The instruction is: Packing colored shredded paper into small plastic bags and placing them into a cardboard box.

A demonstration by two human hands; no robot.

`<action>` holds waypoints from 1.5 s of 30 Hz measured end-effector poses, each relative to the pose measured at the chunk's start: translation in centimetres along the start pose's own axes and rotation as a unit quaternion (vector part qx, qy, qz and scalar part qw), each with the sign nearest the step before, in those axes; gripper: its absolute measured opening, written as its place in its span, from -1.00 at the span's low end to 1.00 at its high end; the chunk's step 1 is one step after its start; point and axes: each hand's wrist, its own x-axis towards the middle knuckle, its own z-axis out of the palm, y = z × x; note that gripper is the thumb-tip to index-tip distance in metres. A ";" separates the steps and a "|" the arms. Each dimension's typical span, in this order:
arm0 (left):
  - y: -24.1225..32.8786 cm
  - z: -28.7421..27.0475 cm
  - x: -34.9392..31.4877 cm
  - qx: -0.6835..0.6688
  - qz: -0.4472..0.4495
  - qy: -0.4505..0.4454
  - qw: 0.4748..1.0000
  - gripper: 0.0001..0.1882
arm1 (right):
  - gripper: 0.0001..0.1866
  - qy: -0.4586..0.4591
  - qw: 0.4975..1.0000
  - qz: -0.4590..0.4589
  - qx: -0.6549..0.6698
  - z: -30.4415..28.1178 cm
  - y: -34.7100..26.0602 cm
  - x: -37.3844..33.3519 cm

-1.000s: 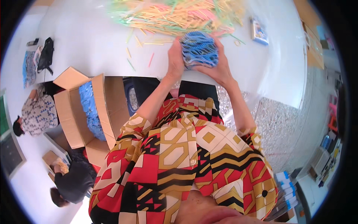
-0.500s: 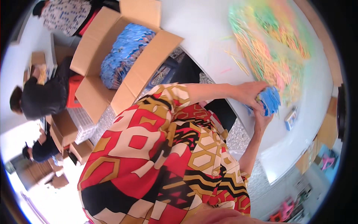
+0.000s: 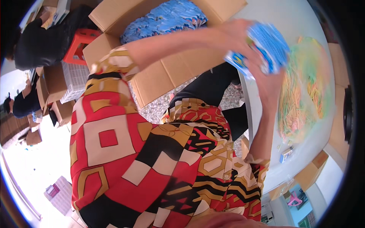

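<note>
A thick bundle of blue packets (image 3: 270,45) with printed fronts is gripped between my two hands, above the table's left edge. My left hand (image 3: 236,35), blurred by motion, closes on its left side. From below, my right hand (image 3: 269,81) holds the lower part of the bundle. One or two packets stick out at the bundle's lower left. Just left of my hands stands an open cardboard box (image 3: 163,72), its inside piled with similar blue packets (image 3: 163,21). My left forearm reaches across that box.
On the white table (image 3: 262,129), a clear bag (image 3: 300,91) holds thin yellow, orange and green sticks. A small blue-and-white box (image 3: 287,154) lies near it. At the left are a red stool (image 3: 80,43), a white crate (image 3: 74,78) and two people, one in black (image 3: 43,43).
Both hands have lifted the blue bundle off the tabletop area and carried it left toward the cardboard box. My view has turned, so the box and table appear shifted.
</note>
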 end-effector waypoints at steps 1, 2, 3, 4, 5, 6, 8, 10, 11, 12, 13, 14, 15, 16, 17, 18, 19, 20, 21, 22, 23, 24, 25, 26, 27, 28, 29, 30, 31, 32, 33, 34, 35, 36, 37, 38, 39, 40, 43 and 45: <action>-0.1 -2.6 -1.8 -0.001 -0.007 0.010 1.000 -0.22 | -0.25 -0.035 0.999 -0.028 -0.014 2.4 0.5 1.2; -0.2 -4.9 -3.1 -0.025 -0.027 0.016 0.999 -0.28 | -0.20 -0.061 0.996 -0.055 -0.037 4.1 0.9 2.1; 0.2 -7.2 -4.7 -0.040 -0.054 0.026 0.997 -0.34 | -0.20 -0.066 0.996 -0.054 -0.032 5.3 0.2 2.6; -0.6 -9.2 -6.1 -0.066 -0.074 0.031 0.995 -0.40 | -0.17 -0.080 0.984 -0.105 -0.117 6.3 0.0 3.2; -1.4 -11.0 -7.8 -0.061 -0.096 0.067 0.991 -0.37 | -0.13 -0.096 0.964 -0.159 -0.191 7.1 -0.4 3.6; -2.4 -12.6 -10.0 -0.053 -0.120 0.107 0.986 -0.34 | -0.19 -0.117 0.970 -0.151 -0.149 7.3 0.0 3.7; -6.9 -15.7 -15.9 0.065 -0.234 0.143 0.959 -0.45 | -0.27 -0.125 0.972 -0.141 -0.137 7.1 1.2 3.6; -9.1 -16.8 -18.4 0.071 -0.276 0.144 0.948 -0.46 | -0.35 -0.118 0.976 -0.123 -0.138 5.8 2.7 3.3; -10.6 -17.5 -19.9 0.084 -0.297 0.129 0.942 -0.40 | -0.44 -0.121 0.978 -0.094 -0.144 5.3 3.3 3.1; -12.0 -17.7 -20.5 0.080 -0.296 0.129 0.943 -0.40 | -0.51 -0.123 0.978 -0.065 -0.154 4.8 3.7 3.0; -13.1 -17.6 -20.9 0.094 -0.305 0.116 0.941 -0.37 | -0.51 -0.123 0.978 -0.065 -0.158 4.3 4.0 2.8; -14.0 -17.7 -21.3 0.109 -0.313 0.103 0.938 -0.34 | -0.54 -0.127 0.976 -0.062 -0.166 3.9 4.1 2.5; -14.0 -17.3 -20.7 0.059 -0.337 0.108 0.934 -0.21 | -0.57 -0.130 0.974 -0.059 -0.174 3.4 4.3 2.3; -14.3 -17.0 -20.2 0.058 -0.335 0.108 0.934 -0.21 | -0.57 -0.129 0.974 -0.059 -0.177 3.1 4.5 1.9; -14.4 -16.8 -19.7 0.061 -0.345 0.099 0.931 -0.16 | -0.59 -0.133 0.973 -0.046 -0.181 2.8 4.7 1.6; -14.5 -16.7 -19.0 0.066 -0.355 0.089 0.928 -0.12 | -0.61 -0.135 0.973 -0.032 -0.185 2.6 4.7 1.4; -13.8 -16.6 -18.1 0.054 -0.354 0.053 0.932 -0.06 | -0.61 -0.132 0.973 -0.033 -0.186 2.5 4.8 1.2; -14.7 -16.7 -18.2 0.056 -0.352 0.051 0.933 -0.06 | -0.63 -0.132 0.970 -0.057 -0.196 2.4 4.9 1.1; -16.4 -16.9 -18.9 0.079 -0.358 0.059 0.928 -0.06 | -0.66 -0.133 0.967 -0.082 -0.203 2.5 4.9 1.0; -17.3 -16.8 -19.3 0.101 -0.364 0.064 0.924 -0.04 | -0.66 -0.132 0.967 -0.081 -0.203 2.6 4.7 0.9; -18.0 -16.9 -19.8 0.180 -0.323 0.071 0.926 -0.02 | -0.68 -0.136 0.970 -0.067 -0.190 2.7 4.4 0.7; -18.0 -16.7 -19.5 0.180 -0.322 0.067 0.927 -0.02 | -0.69 -0.137 0.973 -0.052 -0.179 2.6 4.1 0.6; -18.0 -16.5 -19.5 0.288 -0.301 0.055 0.908 -0.03 | -0.69 -0.134 0.974 -0.050 -0.179 2.3 4.0 0.5; -17.9 -16.3 -19.5 0.392 -0.276 0.042 0.877 -0.04 | -0.69 -0.133 0.973 -0.046 -0.184 2.1 4.0 0.3; -17.4 -16.0 -19.5 0.394 -0.276 0.040 0.876 -0.04 | -0.68 -0.133 0.972 -0.044 -0.187 2.0 4.0 0.1; -16.8 -15.7 -19.6 0.463 -0.252 0.068 0.847 -0.01 | -0.68 -0.131 0.973 -0.044 -0.185 1.8 4.0 0.0; -16.2 -15.5 -19.6 0.528 -0.227 0.095 0.813 0.01 | -0.69 -0.128 0.974 -0.047 -0.181 1.6 4.1 -0.2; -15.4 -15.3 -19.5 0.530 -0.227 0.093 0.811 0.01 | -0.69 -0.127 0.975 -0.051 -0.176 1.4 4.1 -0.4; -14.5 -15.1 -19.1 0.582 -0.214 0.073 0.781 -0.03 | -0.69 -0.125 0.975 -0.050 -0.174 1.2 4.1 -0.6; -13.9 -14.7 -18.9 0.632 -0.199 0.052 0.747 -0.07 | -0.69 -0.121 0.977 -0.044 -0.170 1.0 4.1 -0.9; -13.6 -14.2 -18.8 0.633 -0.200 0.050 0.746 -0.07 | -0.69 -0.117 0.979 -0.038 -0.164 0.9 4.2 -1.1; -13.4 -13.5 -18.6 0.711 -0.099 0.010 0.696 -0.14 | -0.69 -0.116 0.979 -0.037 -0.162 0.7 4.2 -1.4; -13.1 -12.9 -18.5 0.774 0.004 -0.030 0.633 -0.19 | -0.69 -0.122 0.979 -0.033 -0.162 0.5 4.3 -1.6; -12.1 -12.1 -18.3 0.756 0.010 -0.082 0.649 -0.29 | -0.68 -0.127 0.978 -0.028 -0.163 0.2 4.3 -1.8; -12.5 -11.8 -18.3 0.756 0.012 -0.084 0.649 -0.29 | -0.68 -0.125 0.978 -0.027 -0.163 -0.1 4.3 -2.1; -13.3 -11.4 -18.4 0.769 0.059 -0.132 0.622 -0.31 | -0.69 -0.124 0.979 -0.016 -0.161 -0.5 4.3 -2.4; -14.0 -11.0 -18.7 0.779 0.105 -0.179 0.592 -0.34 | -0.70 -0.126 0.979 -0.006 -0.158 -0.8 4.2 -2.8; -14.6 -10.7 -19.0 0.769 0.119 -0.220 0.588 -0.42 | -0.70 -0.125 0.979 -0.005 -0.158 -1.1 4.1 -3.2; -15.9 -10.2 -18.5 0.720 0.129 -0.329 0.597 -0.34 | -0.72 -0.112 0.981 0.049 -0.152 -2.2 4.1 -4.2; -16.0 -9.9 -18.3 0.735 0.106 -0.354 0.569 -0.36 | -0.74 -0.113 0.978 0.094 -0.151 -2.7 4.6 -4.9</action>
